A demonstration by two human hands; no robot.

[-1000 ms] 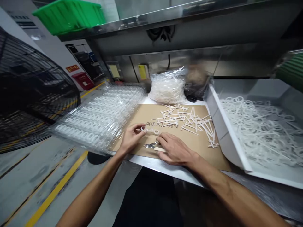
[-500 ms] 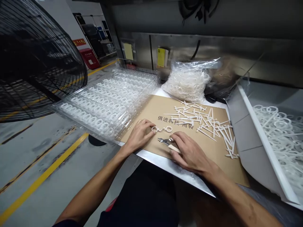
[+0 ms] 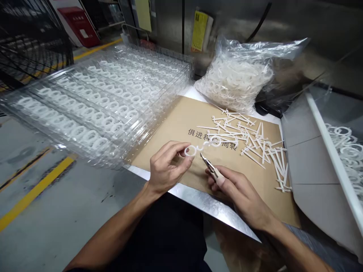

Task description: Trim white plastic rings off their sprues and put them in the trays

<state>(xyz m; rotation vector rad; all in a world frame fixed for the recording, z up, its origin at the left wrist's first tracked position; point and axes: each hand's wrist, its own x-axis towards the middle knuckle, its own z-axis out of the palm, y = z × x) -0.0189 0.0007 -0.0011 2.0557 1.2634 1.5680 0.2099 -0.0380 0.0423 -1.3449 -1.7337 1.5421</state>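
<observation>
My left hand is raised above a brown cardboard sheet, pinching a white plastic double-ring piece between thumb and fingers. The piece's far ring reaches out over the sheet. My right hand grips small side cutters with cream handles, their metal tips a short gap from the piece. To the right, a loose pile of white plastic runners lies on the cardboard.
Stacked transparent trays filled with white rings stand to the left. A plastic bag of rings sits behind the sheet. A white bin holding rings stands to the right. The steel table edge runs below my hands.
Both hands have lifted off the cardboard. The left has raised the ring piece, and the right now holds the cutters up with tips towards it. The view has moved closer and tilted down.
</observation>
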